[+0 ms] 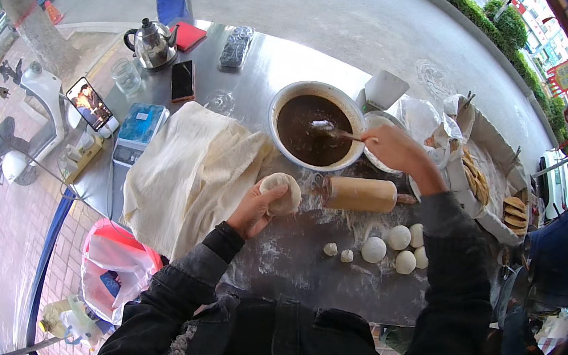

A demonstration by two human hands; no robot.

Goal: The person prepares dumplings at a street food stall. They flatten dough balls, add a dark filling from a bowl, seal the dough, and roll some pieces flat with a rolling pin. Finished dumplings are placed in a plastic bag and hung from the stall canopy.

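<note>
White dough round (289, 205): between the beige cloth and the rolling pin, on the near side of the filling bowl
Left hand (255, 210): clamped on the dough round, thumb laid over its face, the other fingers mostly hidden beneath it
Right hand (399, 153): closed on the handle of a spoon (343, 134), the arm reaching across from the right
Spoon head: inside the bowl's rim, shiny and pale against the filling; whether it dips in or hovers just above, I cannot tell
Filling bowl (271, 129): pale and round, holding a dark brown, wet-looking mixture (295, 139)
Rolling pin (361, 195): thick wooden barrel, lying sideways just below the bowl
Dough balls (374, 250): grouped near the right sleeve, with two small dough bits (330, 249) to their left
Beige cloth (182, 170): spread in folds left of the bowl
Metal table (278, 265): dusted with flour around the dough
Flatbreads (475, 178): browned, inside a lined box on the right
Far left corner: steel kettle (153, 48), dark phone (183, 81) and blue-topped scale (143, 124)
</note>
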